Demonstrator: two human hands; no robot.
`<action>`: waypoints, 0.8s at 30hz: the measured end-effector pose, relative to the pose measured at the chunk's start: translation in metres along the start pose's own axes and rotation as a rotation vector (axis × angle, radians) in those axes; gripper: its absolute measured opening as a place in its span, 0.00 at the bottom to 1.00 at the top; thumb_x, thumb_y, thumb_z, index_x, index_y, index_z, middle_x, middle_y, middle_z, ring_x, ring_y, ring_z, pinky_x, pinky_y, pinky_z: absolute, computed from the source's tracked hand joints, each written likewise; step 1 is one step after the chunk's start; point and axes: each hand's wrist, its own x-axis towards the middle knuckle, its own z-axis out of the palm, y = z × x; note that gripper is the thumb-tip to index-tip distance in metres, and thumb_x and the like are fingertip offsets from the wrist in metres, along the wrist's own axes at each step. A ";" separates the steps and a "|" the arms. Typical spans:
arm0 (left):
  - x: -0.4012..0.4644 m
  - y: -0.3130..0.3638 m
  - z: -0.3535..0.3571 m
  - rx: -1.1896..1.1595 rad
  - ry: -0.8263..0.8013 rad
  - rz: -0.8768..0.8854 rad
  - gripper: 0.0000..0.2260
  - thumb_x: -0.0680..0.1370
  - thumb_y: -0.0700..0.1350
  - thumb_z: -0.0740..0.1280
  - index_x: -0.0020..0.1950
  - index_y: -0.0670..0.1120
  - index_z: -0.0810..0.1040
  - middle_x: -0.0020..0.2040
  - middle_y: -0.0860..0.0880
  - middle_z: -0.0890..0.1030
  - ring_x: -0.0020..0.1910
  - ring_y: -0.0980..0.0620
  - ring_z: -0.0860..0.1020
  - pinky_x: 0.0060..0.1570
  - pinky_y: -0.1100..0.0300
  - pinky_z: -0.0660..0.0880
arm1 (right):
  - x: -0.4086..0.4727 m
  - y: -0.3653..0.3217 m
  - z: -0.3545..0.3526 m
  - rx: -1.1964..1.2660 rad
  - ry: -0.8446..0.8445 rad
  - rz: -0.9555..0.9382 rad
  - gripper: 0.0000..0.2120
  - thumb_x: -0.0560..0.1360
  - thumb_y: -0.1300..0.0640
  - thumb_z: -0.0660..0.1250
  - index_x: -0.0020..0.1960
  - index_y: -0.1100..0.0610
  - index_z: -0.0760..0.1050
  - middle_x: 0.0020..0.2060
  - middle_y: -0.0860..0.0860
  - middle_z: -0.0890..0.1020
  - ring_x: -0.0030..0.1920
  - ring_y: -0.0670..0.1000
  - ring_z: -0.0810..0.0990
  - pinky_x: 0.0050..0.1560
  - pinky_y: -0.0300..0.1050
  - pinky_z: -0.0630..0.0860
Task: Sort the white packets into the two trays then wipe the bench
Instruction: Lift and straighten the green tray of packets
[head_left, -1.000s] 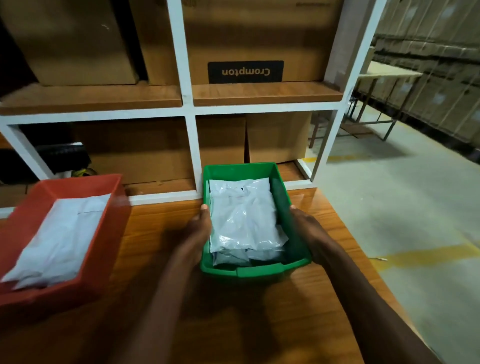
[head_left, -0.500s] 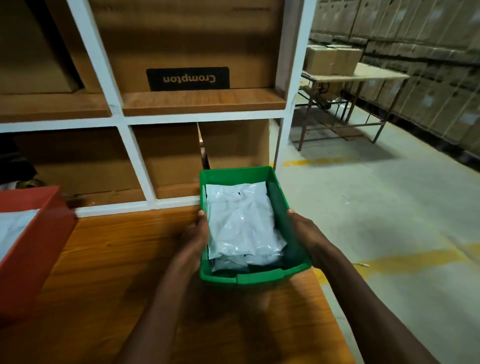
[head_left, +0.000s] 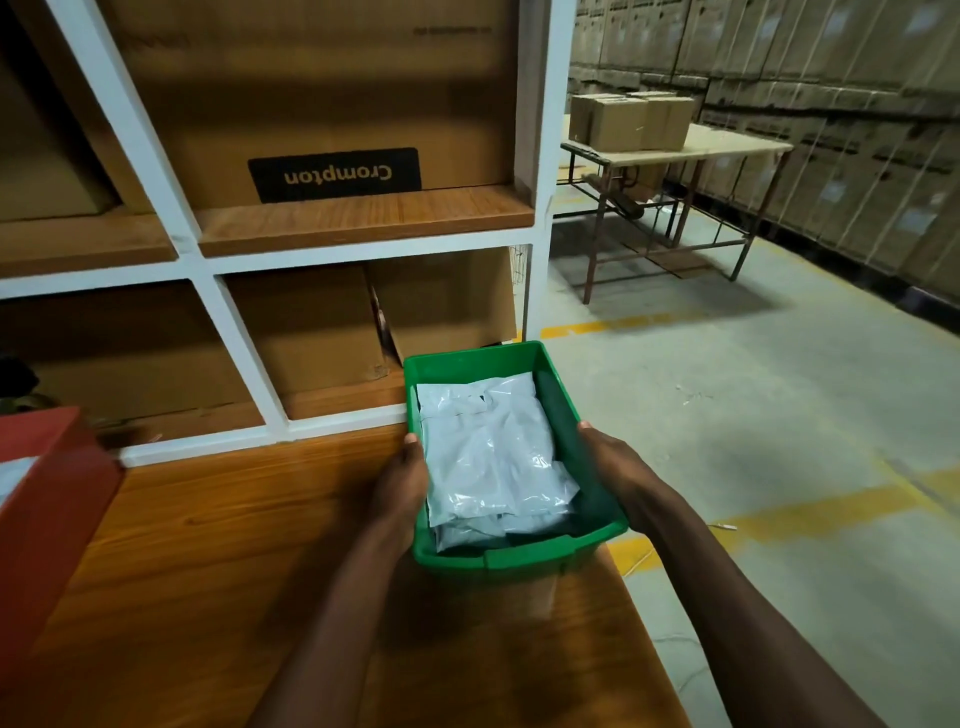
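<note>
Both hands are gripping the green tray (head_left: 558, 387): left hand (head_left: 402, 483) and right hand (head_left: 615, 470) are clasping its long walls, fingers curled underneath. White packets (head_left: 493, 457) are lying inside. The tray is overhanging the counter (head_left: 234, 545) edge; loosening either grip would likely tip it floorward.
</note>
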 end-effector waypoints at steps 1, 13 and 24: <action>0.000 0.001 0.001 -0.003 -0.006 -0.001 0.27 0.83 0.63 0.49 0.69 0.47 0.75 0.66 0.41 0.77 0.62 0.40 0.77 0.62 0.47 0.74 | 0.002 0.000 -0.002 0.008 -0.002 0.001 0.21 0.83 0.42 0.57 0.58 0.58 0.79 0.48 0.55 0.83 0.47 0.54 0.83 0.46 0.46 0.78; 0.007 0.004 0.013 0.029 -0.019 -0.018 0.28 0.83 0.64 0.48 0.69 0.48 0.75 0.64 0.42 0.78 0.57 0.42 0.78 0.54 0.51 0.75 | 0.013 0.002 -0.014 0.040 -0.047 0.009 0.24 0.84 0.44 0.57 0.65 0.62 0.76 0.50 0.57 0.83 0.45 0.55 0.83 0.41 0.45 0.77; 0.002 0.007 0.011 -0.021 -0.055 -0.008 0.26 0.83 0.63 0.49 0.64 0.49 0.78 0.58 0.44 0.81 0.50 0.44 0.80 0.48 0.51 0.79 | 0.022 0.007 -0.014 -0.093 -0.022 -0.076 0.25 0.83 0.39 0.55 0.62 0.57 0.78 0.57 0.57 0.83 0.52 0.57 0.83 0.59 0.56 0.79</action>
